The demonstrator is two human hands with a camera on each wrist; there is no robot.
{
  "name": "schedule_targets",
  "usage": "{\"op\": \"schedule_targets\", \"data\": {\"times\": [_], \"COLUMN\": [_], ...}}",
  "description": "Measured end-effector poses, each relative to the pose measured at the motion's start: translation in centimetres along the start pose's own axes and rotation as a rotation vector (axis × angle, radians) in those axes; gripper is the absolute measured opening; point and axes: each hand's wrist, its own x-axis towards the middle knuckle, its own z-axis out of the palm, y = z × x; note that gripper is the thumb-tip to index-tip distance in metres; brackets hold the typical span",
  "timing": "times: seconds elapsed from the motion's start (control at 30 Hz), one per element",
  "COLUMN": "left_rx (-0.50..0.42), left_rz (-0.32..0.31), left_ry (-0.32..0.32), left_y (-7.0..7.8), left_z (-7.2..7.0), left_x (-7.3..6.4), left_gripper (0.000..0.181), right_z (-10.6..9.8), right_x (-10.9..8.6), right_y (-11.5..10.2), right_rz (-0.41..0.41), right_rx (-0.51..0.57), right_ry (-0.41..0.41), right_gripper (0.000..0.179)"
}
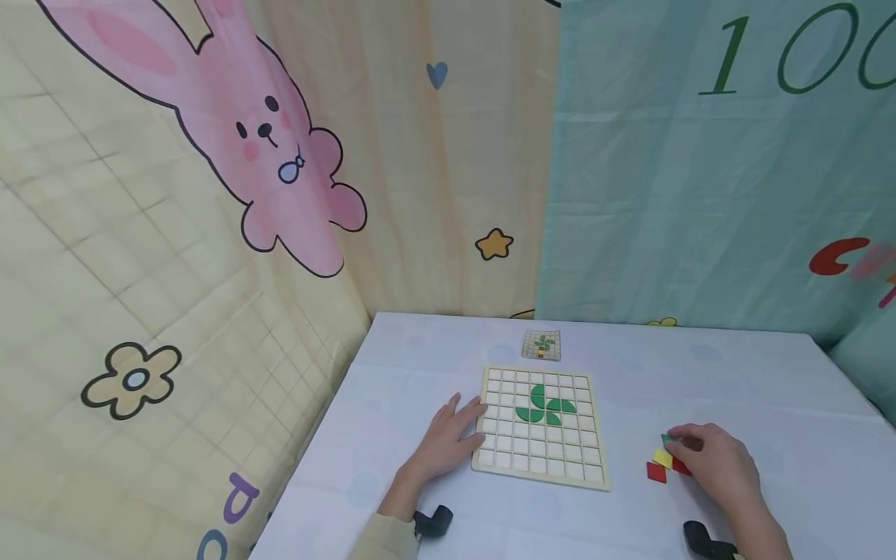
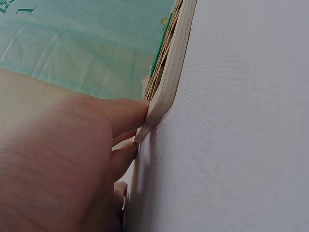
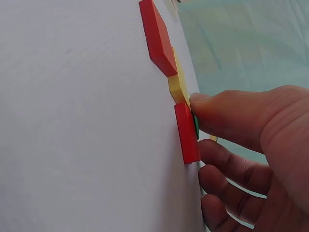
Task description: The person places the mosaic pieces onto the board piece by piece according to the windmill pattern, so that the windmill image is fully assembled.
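Note:
A square wooden grid board (image 1: 539, 455) lies on the table, with several green rounded pieces (image 1: 537, 395) forming a pinwheel on its white cells. At the board's left edge rests my left hand (image 1: 448, 435), fingers spread; the left wrist view shows its thumb touching the wooden rim (image 2: 166, 89). To the right of the board, my right hand (image 1: 717, 463) pinches a green piece (image 3: 196, 126), mostly hidden by the thumb and fingers. Close by lie a yellow piece (image 1: 662, 458) and two red pieces, one red piece (image 1: 656, 472) in front and another (image 3: 187, 135) partly under the hand in the head view.
Behind the board lies a small pattern card (image 1: 542, 344) showing a grid with a green design. The table (image 1: 378, 373) has a white cover. Printed curtains (image 1: 448, 194) hang along its back and left sides. Black wrist mounts (image 1: 434, 522) sit under both wrists.

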Motion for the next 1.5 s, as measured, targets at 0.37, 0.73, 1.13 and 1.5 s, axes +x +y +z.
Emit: {"op": "schedule_targets", "data": {"times": [0.37,0.73,1.13,1.5], "left_rx": [-0.009,0.001,0.01,0.009], "left_rz": [0.0,-0.002,-0.007,0.001], "left_ry": [0.004,0.003,0.003,0.003], "left_y": [0.22,0.23,0.23,0.27], "left_z": [0.07,0.05,-0.03,0.05], "left_x": [-0.1,-0.15,-0.03,-0.12], "left_gripper": [0.054,0.054,0.054,0.055], "right_z": [-0.02,0.14,0.13,0.18], "right_x": [-0.09,-0.15,-0.14,-0.45], "right_y": [0.06,-0.22,-0.2,-0.51], "right_rz": [-0.012,-0.024,-0.038,-0.063], "right_rx": [0.006,0.037,0.04,0.064], "right_ry": [0.025,0.042,0.061,0.079], "right_gripper": [0.037,0.035,0.033,0.026]}}
